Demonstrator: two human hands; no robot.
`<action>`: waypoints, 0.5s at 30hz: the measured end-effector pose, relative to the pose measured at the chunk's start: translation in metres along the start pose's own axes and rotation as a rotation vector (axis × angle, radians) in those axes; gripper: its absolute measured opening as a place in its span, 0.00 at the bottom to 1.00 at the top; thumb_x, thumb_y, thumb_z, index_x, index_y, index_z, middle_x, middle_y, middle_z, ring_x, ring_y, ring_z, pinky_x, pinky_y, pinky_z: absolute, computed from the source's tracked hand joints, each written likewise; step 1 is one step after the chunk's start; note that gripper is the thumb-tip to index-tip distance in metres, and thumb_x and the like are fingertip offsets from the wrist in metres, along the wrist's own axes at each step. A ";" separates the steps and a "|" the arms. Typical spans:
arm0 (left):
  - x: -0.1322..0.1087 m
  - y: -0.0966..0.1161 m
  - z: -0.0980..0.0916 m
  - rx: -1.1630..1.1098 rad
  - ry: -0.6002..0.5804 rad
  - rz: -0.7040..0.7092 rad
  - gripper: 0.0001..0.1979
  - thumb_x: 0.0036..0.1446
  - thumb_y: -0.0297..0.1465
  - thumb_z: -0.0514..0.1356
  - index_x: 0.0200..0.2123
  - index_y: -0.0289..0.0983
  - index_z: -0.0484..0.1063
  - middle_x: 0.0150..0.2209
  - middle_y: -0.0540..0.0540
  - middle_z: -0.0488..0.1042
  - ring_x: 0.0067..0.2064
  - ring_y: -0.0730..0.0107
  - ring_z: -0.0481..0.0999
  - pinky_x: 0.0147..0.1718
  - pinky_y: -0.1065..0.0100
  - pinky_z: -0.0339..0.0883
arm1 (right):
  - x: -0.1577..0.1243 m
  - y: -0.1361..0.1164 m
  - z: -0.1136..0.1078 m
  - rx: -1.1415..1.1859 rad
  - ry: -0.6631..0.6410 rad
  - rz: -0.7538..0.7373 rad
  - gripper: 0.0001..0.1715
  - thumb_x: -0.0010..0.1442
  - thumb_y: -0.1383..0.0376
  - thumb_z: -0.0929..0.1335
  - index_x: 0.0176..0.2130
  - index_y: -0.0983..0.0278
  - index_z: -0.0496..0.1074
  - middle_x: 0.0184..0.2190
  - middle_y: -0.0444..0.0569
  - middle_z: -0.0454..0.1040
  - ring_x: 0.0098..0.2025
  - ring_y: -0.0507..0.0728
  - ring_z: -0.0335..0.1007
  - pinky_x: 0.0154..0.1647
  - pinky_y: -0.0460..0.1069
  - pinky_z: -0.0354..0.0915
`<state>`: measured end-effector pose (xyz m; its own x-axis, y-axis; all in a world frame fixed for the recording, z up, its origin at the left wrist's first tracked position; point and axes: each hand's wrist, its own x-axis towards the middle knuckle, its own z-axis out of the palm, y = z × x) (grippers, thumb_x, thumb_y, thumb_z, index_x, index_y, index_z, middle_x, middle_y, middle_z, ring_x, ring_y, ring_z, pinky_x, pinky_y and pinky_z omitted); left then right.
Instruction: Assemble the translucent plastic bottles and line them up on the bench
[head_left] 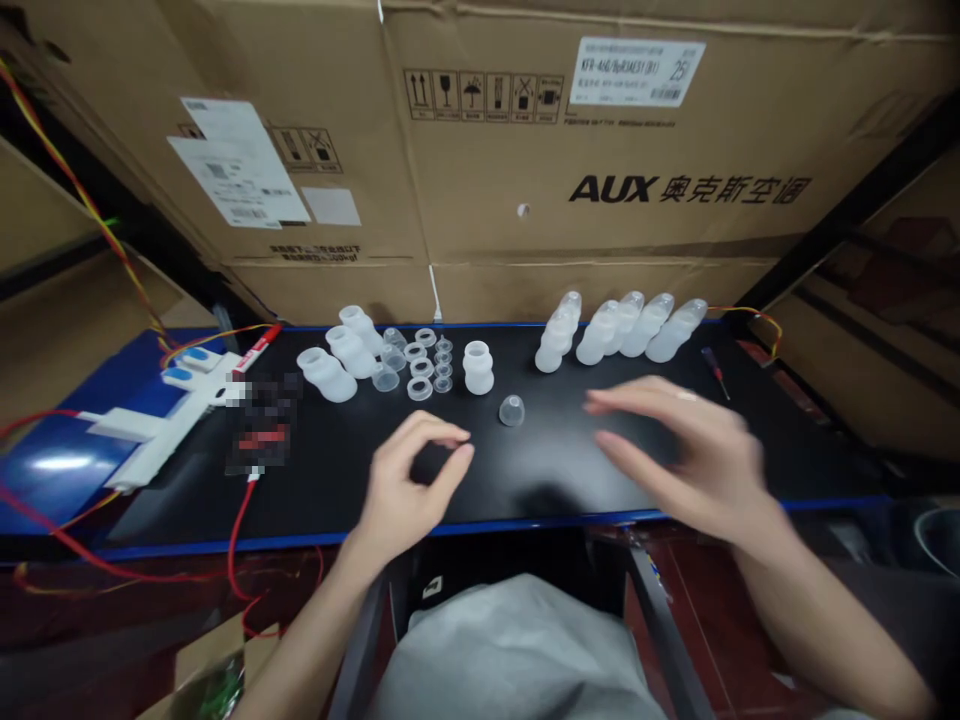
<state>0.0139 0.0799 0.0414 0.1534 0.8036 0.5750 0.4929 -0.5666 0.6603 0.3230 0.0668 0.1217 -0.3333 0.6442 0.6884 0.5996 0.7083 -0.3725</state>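
Observation:
My left hand (416, 480) hovers over the near part of the black table, fingers curled and the thumb tip a small gap from the index tip, with nothing visible between them. My right hand (682, 455), slightly blurred, is held above the table with thumb and fingers apart, holding nothing. Between the hands, a little farther back, lies a clear dome-shaped cap (512, 410). Behind my left fingertips stands an open white bottle (478, 368) with a narrow waist. Left of it are several translucent nipples (443, 365), ring collars (420, 387) and more clear caps (385, 376).
Open bottles (327, 374) stand at back left, several capped bottles (675, 330) at back right. A screwdriver (716, 373) lies far right. A white power strip (172, 420), a red marker (257, 349) and red cables (238, 540) occupy the left. A large cardboard box (480, 220) walls the back.

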 end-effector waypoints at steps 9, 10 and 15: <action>0.033 -0.032 0.083 0.450 -0.245 0.195 0.19 0.66 0.36 0.66 0.59 0.43 0.76 0.58 0.38 0.76 0.57 0.46 0.77 0.53 0.49 0.76 | 0.040 0.086 0.129 0.245 -0.130 0.261 0.26 0.73 0.59 0.69 0.67 0.57 0.67 0.62 0.57 0.72 0.54 0.62 0.77 0.57 0.60 0.76; 0.032 -0.033 0.082 0.458 -0.244 0.203 0.16 0.67 0.34 0.65 0.57 0.43 0.76 0.57 0.38 0.77 0.56 0.48 0.77 0.53 0.50 0.76 | 0.043 0.090 0.137 0.251 -0.134 0.263 0.30 0.71 0.58 0.71 0.68 0.57 0.66 0.65 0.58 0.69 0.57 0.64 0.76 0.59 0.61 0.75; 0.013 -0.050 0.032 0.504 -0.173 0.157 0.13 0.70 0.30 0.60 0.55 0.42 0.76 0.48 0.40 0.79 0.48 0.55 0.80 0.47 0.56 0.77 | 0.052 0.103 0.172 0.372 -0.228 0.268 0.34 0.66 0.57 0.76 0.66 0.57 0.68 0.63 0.57 0.74 0.63 0.67 0.74 0.66 0.65 0.70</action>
<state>0.0188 0.1247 0.0004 0.3756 0.7590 0.5318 0.7951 -0.5587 0.2358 0.2420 0.2229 0.0127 -0.3783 0.8343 0.4011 0.4003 0.5381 -0.7418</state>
